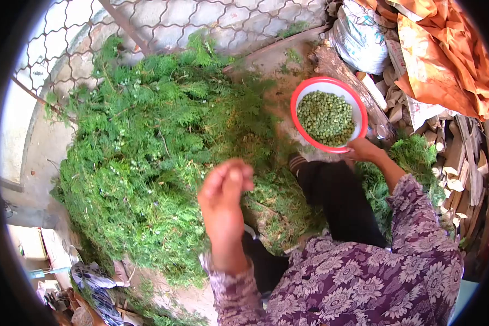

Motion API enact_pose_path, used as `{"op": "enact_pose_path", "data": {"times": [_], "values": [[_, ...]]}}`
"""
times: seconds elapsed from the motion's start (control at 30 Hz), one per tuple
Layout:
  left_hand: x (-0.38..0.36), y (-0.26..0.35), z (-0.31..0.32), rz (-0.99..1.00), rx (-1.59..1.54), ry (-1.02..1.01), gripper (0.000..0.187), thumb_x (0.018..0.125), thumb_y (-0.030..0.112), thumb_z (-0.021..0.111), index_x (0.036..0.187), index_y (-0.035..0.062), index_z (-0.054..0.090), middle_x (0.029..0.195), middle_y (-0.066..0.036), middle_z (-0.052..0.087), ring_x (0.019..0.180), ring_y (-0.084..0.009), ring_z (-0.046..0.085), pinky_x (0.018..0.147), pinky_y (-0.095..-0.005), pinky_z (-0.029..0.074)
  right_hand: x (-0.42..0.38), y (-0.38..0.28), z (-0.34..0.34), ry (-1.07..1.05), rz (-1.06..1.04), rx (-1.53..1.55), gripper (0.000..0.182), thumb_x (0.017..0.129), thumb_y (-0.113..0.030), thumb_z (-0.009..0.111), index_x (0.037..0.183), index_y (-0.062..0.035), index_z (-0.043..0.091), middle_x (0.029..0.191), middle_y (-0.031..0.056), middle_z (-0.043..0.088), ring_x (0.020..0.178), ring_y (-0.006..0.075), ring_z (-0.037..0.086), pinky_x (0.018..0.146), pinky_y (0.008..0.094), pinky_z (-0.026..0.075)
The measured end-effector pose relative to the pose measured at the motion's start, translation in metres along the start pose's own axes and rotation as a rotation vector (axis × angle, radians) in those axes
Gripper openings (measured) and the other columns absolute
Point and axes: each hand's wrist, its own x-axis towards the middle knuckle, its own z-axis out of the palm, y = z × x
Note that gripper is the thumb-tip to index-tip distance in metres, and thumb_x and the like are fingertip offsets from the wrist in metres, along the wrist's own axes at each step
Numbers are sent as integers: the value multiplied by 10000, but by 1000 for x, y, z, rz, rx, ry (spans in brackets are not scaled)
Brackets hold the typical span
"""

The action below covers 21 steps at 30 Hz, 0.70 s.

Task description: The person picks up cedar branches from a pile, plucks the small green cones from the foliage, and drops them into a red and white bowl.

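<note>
My right hand (362,150) grips the near edge of a white basin (358,103) with a red rim. Small round green cones (326,117) lie heaped inside it. My left hand (225,198) is raised in front of the big pile of green conifer branches (152,130). Its fingers are curled together, slightly blurred, and whatever they may hold cannot be made out. Pale little cones show among the sprays of the pile.
A wire mesh fence (190,22) runs behind the pile. On the right are a white sack (359,38), orange sheeting (451,60) and stacked firewood (472,146). More green sprigs (413,155) lie beside my legs. Crumpled cloth (100,288) is at lower left.
</note>
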Motion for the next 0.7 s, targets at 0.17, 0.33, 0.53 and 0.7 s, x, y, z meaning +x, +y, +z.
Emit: {"op": "enact_pose_path", "data": {"times": [0.17, 0.33, 0.53, 0.7], "values": [[-24, 5, -1, -51, 167, -269, 198, 803, 115, 591, 942, -25, 606, 831, -98, 623, 704, -134, 580, 650, -228, 459, 112, -48, 37, -97, -196, 94, 320, 679, -257, 591, 892, -19, 608, 842, 207, 604, 834, 364, 574, 745, 437, 451], [-22, 9, 10, -236, 20, -254, 269, 798, 139, 613, 952, -80, 584, 839, -180, 582, 712, -221, 552, 640, -315, 452, 211, -66, 98, -3, -233, 130, 287, 679, -226, 576, 868, -10, 599, 812, 216, 592, 815, 366, 571, 729, 450, 449], [-20, -15, -12, -277, -228, -139, 274, 847, 138, 544, 981, -100, 564, 838, -223, 574, 671, -227, 543, 612, -337, 451, 279, -66, 139, 81, -11, 96, 219, 710, -116, 540, 896, -2, 556, 851, 259, 551, 797, 394, 564, 715, 470, 451], [-10, -32, -19, -257, -271, -207, 286, 842, 123, 533, 1005, -112, 533, 798, -211, 560, 666, -224, 527, 587, -341, 427, 326, -67, 159, 245, 133, -9, 243, 721, -69, 540, 953, 0, 517, 999, 275, 496, 831, 378, 570, 703, 467, 460]]}}
